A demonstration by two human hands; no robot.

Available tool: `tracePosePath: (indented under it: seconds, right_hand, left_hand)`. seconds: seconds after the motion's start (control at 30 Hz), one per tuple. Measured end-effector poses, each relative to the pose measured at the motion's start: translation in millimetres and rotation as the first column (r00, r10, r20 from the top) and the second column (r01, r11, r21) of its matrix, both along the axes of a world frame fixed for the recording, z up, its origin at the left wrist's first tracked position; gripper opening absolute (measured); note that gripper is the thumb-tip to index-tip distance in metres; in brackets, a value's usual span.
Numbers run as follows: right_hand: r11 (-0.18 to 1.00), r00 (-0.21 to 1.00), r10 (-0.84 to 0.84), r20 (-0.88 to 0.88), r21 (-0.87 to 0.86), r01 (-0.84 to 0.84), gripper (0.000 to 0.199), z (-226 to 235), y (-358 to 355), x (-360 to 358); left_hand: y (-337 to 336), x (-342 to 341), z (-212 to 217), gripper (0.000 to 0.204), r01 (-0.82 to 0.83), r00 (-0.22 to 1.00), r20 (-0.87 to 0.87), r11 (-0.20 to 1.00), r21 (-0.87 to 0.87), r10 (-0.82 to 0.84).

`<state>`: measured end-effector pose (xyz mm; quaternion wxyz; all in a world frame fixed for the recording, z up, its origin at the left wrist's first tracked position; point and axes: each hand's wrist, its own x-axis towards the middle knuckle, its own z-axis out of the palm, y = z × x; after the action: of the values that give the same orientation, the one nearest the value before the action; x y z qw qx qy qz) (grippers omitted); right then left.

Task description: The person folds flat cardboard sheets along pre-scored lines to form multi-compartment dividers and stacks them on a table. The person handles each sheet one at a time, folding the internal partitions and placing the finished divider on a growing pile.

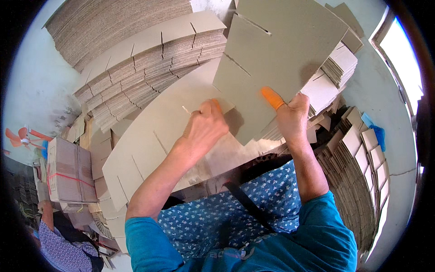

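Observation:
A slotted cardboard sheet [281, 45] is raised at an angle in front of me. My right hand [293, 113] grips its lower right edge, the thumb in an orange finger cover lying flat on its face. At the lower left edge my left hand [206, 121] is closed in a pinch on cardboard; an orange cover shows on one finger, and the fingertips are partly hidden. Beneath, a long slotted cardboard sheet [140, 154] lies across the work surface, its left end curving toward me in the view. Edges of more sheets [272, 131] show under the raised one, beside my right hand.
Slotted cardboard is stacked [149, 68] at the back left, below a taller pile [118, 22]. More cardboard piles [358, 167] stand at the right by the wall. At the left are a strapped carton [70, 170], an orange fan [22, 136] and another person's patterned sleeve [63, 245].

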<state>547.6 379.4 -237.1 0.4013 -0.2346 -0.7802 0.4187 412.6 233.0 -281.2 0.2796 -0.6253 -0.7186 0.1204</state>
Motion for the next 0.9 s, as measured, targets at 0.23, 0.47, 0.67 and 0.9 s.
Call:
tracePosePath:
  seconds: [0.23, 0.47, 0.67, 0.9]
  right_hand:
    - [0.994, 0.993, 0.11, 0.038, -0.006, -0.109, 0.015, -3, 4, -12]
    - [0.987, 0.997, -0.05, 0.059, 0.158, 0.04, 0.019, -33, 5, -39]
    - [0.997, 0.994, -0.074, 0.076, 0.028, 0.072, 0.019, -53, 11, -41]
    - [1.0, 0.995, -0.009, 0.102, 0.021, 0.007, 0.018, -48, 4, -47]
  left_hand:
    - [-2, 1, -17, 0.036, -0.01, 1.0, 0.006, 0.999, 0.04, 0.01]
    - [-2, 29, -22, 0.043, 0.126, 0.968, 0.216, 0.991, 0.032, -0.13]
    - [28, -73, 33, 0.069, -0.163, 0.932, 0.362, 0.902, 0.4, 0.008]
    - [57, -202, 44, 0.025, -0.425, 0.903, 0.173, 0.87, 0.248, 0.392]
